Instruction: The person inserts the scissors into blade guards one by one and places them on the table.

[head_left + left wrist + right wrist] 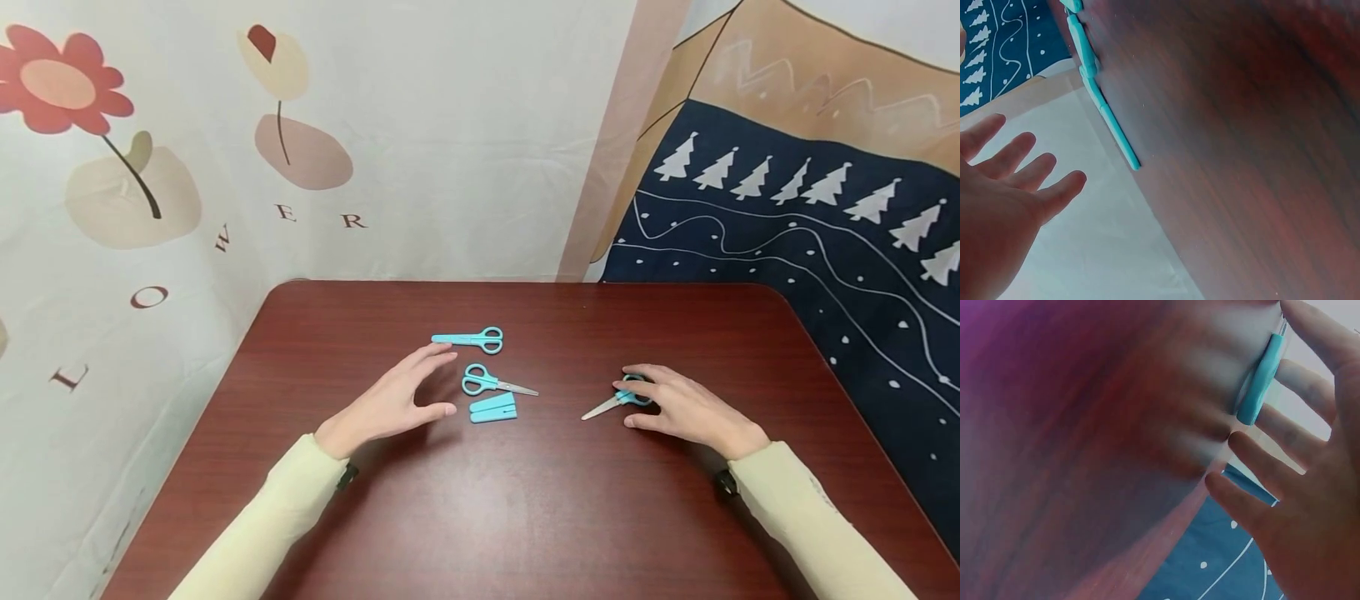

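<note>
My left hand [392,400] hovers with fingers spread, left of the turquoise scissors; the left wrist view shows its palm [997,212] holding nothing. Near its fingertips lie scissors in a turquoise sheath [456,339]. Below them rest bare-bladed scissors [486,382], blades pointing right, and two loose turquoise sheaths [492,407] side by side. My right hand [686,410] is over the handles of another bare pair of scissors [617,400], whose blades point lower left. In the right wrist view its fingers spread out behind the turquoise handle [1261,381]; contact cannot be told.
The brown wooden table [487,517] has rounded far corners. Behind it hangs a pale cloth [450,125] with flower prints, and at the right a dark blue cloth [787,217] with white trees. Both sleeved forearms reach in from the near edge.
</note>
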Demonstrator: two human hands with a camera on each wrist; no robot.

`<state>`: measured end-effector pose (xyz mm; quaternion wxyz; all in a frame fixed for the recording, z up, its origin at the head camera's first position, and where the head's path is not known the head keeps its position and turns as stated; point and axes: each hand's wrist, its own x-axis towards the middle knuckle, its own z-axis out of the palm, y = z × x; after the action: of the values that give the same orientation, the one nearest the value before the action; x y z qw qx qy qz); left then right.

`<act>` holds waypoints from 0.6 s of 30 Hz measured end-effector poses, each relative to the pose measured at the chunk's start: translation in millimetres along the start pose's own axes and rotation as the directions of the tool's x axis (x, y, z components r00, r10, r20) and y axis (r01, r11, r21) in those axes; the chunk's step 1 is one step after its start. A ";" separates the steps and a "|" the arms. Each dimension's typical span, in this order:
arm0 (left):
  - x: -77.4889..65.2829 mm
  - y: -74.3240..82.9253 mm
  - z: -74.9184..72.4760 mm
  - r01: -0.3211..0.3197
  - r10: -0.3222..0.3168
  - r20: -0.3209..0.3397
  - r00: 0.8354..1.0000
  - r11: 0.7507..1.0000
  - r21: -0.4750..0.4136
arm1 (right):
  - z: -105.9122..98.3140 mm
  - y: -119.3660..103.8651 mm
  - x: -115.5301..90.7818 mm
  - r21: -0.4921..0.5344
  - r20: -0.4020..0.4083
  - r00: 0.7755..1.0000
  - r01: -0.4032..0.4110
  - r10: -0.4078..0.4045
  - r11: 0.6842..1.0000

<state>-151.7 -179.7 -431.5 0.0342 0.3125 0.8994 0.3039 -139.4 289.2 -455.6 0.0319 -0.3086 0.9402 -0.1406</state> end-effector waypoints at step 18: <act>-4.8 11.8 13.1 -0.049 0.049 -0.002 0.999 0.999 0.003 | 3.0 0.8 7.2 0.179 -0.040 0.999 0.026 -0.019 0.983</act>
<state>-138.2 -168.2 -436.0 0.0254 0.3341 0.8919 0.3038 -145.2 284.8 -458.6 0.0399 -0.3122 0.9206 -0.2311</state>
